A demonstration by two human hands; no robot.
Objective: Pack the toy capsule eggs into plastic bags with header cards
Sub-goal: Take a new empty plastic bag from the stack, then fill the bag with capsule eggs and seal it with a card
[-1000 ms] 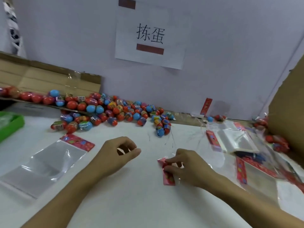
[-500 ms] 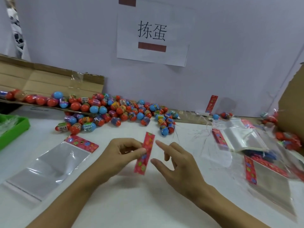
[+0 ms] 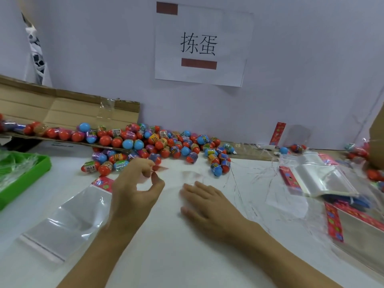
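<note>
- My left hand (image 3: 136, 190) hovers over the middle of the table (image 3: 187, 256), thumb and forefinger curled into a pinch on a bag (image 3: 166, 173). Only a blurred red sliver of its header card shows past the fingertips.
- My right hand (image 3: 209, 204) lies flat beside it, fingers straight and relaxed, grasping nothing. It may rest on the clear film of that same bag; I cannot tell.
- The capsule eggs (image 3: 166, 144) lie heaped along the far edge of the table, spilling from a flattened cardboard box (image 3: 62, 109) at the far left.
- I judge the eggs light, hard and smooth, so they roll readily. I would take one across its middle, not at the tapered end.
- A second empty bag (image 3: 68, 217) lies flat near the left edge, header card pointing to the far side. More bags (image 3: 320, 179) are stacked toward the right edge.
- The film looks thin, limp and slippery. The stiff printed card is the sure place to hold it while the mouth is opened.
- A green tray (image 3: 27, 179) sits at the left edge.
</note>
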